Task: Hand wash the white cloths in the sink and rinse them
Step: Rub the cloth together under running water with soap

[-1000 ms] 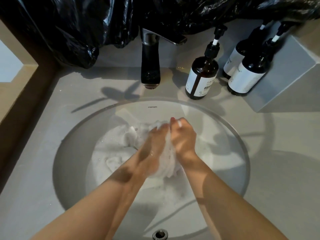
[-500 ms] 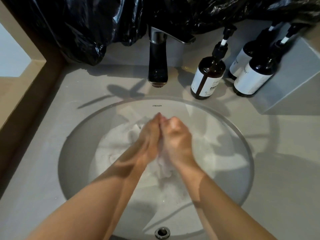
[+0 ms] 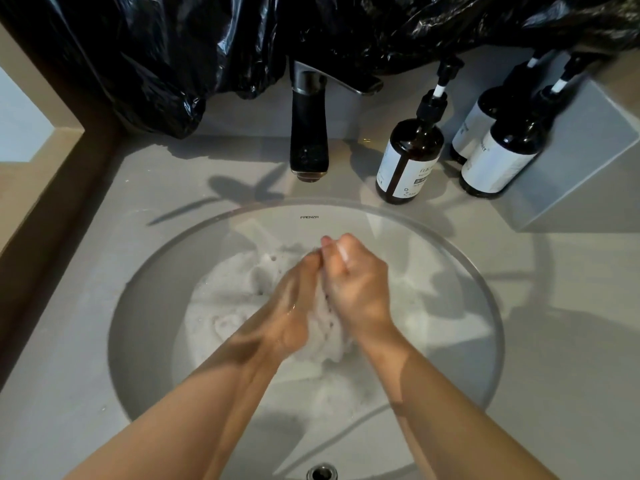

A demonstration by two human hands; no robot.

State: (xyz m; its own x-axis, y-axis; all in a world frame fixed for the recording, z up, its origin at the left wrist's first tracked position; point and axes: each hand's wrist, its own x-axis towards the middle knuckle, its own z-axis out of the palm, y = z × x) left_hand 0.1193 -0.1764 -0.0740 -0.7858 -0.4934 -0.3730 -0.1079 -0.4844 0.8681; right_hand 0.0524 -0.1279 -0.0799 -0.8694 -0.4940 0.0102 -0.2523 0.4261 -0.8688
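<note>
- Since a second ago both hands have closed tighter together, hiding most of the wet white cloth (image 3: 329,337).
- Palms facing, the left hand (image 3: 294,306) and right hand (image 3: 356,289) clench that cloth over the round white ceramic sink (image 3: 450,271).
- Foamy water (image 3: 235,289) lies left of the grip.
- Beyond the grip stands a black-and-chrome faucet (image 3: 309,140), and beyond it to the right a dark brown pump bottle (image 3: 408,161).
- Crinkled black plastic sheeting (image 3: 173,64) hangs behind.

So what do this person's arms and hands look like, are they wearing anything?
Nothing is worn: the left hand and right hand are bare, with no gloves, rings or watch in view. The left forearm and right forearm have no sleeves. The hands look wet and glossy.
</note>
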